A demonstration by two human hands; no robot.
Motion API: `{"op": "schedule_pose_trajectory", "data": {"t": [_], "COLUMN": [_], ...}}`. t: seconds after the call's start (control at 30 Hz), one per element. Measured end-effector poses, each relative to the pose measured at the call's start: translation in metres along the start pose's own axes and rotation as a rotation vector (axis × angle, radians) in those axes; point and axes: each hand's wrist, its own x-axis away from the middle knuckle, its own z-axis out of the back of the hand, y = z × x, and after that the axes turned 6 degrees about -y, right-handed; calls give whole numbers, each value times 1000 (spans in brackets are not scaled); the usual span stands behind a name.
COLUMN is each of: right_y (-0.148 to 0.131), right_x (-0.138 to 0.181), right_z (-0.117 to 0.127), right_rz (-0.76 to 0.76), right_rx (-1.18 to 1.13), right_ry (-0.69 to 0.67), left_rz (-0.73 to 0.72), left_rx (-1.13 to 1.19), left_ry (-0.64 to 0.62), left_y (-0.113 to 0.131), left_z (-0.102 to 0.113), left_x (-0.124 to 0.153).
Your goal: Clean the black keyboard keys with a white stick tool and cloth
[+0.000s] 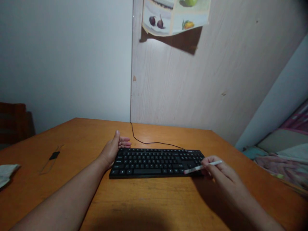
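- Two bare hands flank one black computer keyboard point(146, 163), which lies flat on the wooden bench point(144, 205) in front of the person, between the forearms.
- The keyboard's long axis runs left to right across the person's front; its space bar edge faces the body.
- The left hand point(114, 149) is at the keyboard's left end, loosely open, thumb raised and fingers reaching behind the far left corner; it seems to brace that end, with no grip closed around anything.
- The right hand point(218, 168) is at the right end, thumb and fingers pinched on a slim white tool point(200, 167), possibly a small brush.
- The key relation: the tool slants leftward and towards the person, its tip over the near edge's right-hand keys, so the right hand is much nearer that spot than the left. Whether the tip presses the keys, I cannot tell.
- A thin black cable point(149, 142) trails from the keyboard's far edge towards the wall point(168, 89).
- Well apart, left of the left forearm, lies what looks like a black binder clip point(54, 155).
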Motion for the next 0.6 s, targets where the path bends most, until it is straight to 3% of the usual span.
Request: {"op": "schedule_pose_trajectory", "data": {"t": [0.2,0.27,0.47,0.6], "right_y": [16,13,-15,-13], "right_x": [-7,-12,-29,-36], "right_z": [23,27,0,3], "right_rz": [-47,-59,69,37], "right_rx": [228,193,-52,-59], "right_ry": [157,174,-101,-221], "left_rz": [0,-10,-49,-124], "left_rx": [17,1,-203,-372], "left_ry": [-7,-3,-27,-35], "left_y": [-2,-2,2,8], "left_z": [1,1,-1,-4], "left_x": [-2,-2,3,7]}}
